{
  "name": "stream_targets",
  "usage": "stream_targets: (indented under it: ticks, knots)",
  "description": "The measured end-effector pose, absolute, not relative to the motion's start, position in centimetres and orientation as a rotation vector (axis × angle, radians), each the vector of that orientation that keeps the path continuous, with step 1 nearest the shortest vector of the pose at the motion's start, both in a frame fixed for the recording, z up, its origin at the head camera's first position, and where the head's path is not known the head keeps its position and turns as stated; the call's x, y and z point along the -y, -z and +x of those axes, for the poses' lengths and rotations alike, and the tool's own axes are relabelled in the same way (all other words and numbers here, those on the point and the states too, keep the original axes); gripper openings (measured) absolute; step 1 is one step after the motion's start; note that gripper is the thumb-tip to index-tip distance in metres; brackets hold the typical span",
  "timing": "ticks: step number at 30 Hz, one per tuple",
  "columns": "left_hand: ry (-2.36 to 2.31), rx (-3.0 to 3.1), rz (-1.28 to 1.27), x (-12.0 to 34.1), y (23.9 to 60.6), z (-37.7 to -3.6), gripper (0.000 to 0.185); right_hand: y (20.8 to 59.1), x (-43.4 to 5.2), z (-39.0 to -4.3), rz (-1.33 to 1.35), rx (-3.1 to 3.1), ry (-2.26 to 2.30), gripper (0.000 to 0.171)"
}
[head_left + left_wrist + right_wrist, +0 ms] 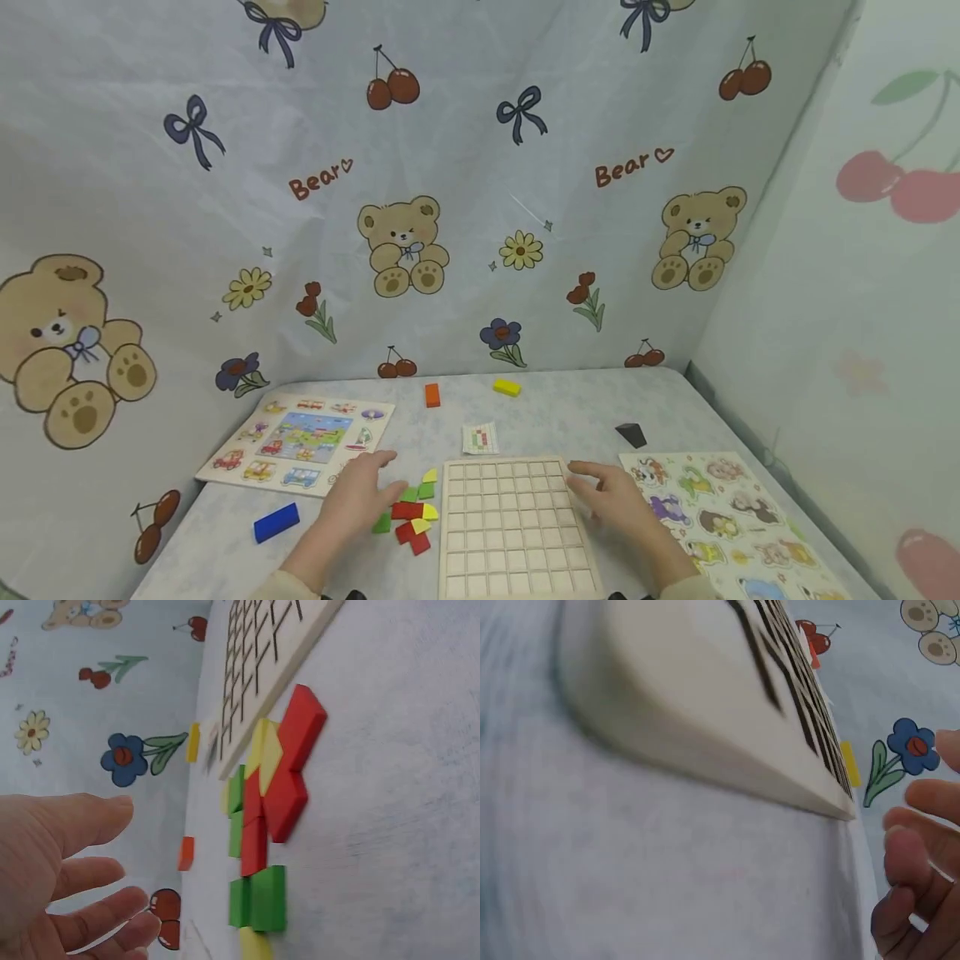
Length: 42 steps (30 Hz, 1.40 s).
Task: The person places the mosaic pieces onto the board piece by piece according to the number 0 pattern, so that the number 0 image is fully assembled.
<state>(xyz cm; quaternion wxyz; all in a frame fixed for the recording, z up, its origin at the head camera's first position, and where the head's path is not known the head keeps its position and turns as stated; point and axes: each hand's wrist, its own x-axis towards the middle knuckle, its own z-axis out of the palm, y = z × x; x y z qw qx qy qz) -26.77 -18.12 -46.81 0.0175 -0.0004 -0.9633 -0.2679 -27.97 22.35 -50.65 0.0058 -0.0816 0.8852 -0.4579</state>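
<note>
A wooden grid board (513,525) lies flat on the table in front of the person. Just left of it is a loose cluster of small red (407,510), green (426,490) and yellow (431,476) tiles. Over the cluster's left side hovers the left hand (358,492), its fingers loosely spread and holding nothing. In the left wrist view, thumb and fingers (97,817) are apart from the tiles. The right hand (611,496) is beside the board's upper right edge with relaxed fingers and nothing in them; whether it touches the board is unclear.
A vehicle picture puzzle (300,442) lies at the left, an animal puzzle board (720,525) at the right. Around them are a blue block (276,522), an orange block (432,395), a yellow block (507,387), a black block (632,434) and a small patterned card (480,438).
</note>
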Motion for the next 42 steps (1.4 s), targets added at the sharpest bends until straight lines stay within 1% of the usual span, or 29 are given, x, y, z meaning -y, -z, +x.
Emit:
stream_targets:
  ticks: [3,6,10,15,19,24,31,42]
  knots:
    - [0.975,2.992,0.000,18.0,48.8,-28.1,0.046,52.4,-22.6,-27.9,-0.208,-2.801,1.453,0.039]
    - [1.031,2.978,0.010,17.4,49.9,-29.0,0.042,53.3,-22.5,-27.8,-0.238,-2.852,1.430,0.033]
    - [1.042,2.936,0.046,16.1,50.5,-29.9,0.040,53.4,-22.0,-27.5,-0.298,-2.925,1.372,0.027]
    - [1.014,2.896,0.050,14.4,51.3,-30.8,0.036,53.2,-21.8,-27.3,-0.312,-3.008,1.285,0.024]
    - [0.898,2.893,0.044,13.4,51.8,-31.2,0.034,53.2,-21.9,-27.4,-0.293,-2.989,1.267,0.025]
    - [0.717,2.913,0.096,13.2,52.6,-31.4,0.032,53.4,-22.0,-27.3,-0.316,-2.933,1.289,0.026]
    - [0.696,2.906,0.139,13.1,52.7,-31.4,0.031,53.4,-22.0,-27.3,-0.289,-2.945,1.288,0.026]
    - [0.795,2.828,0.122,12.9,52.2,-31.0,0.011,53.4,-22.0,-27.2,-0.297,-2.908,1.334,0.028]
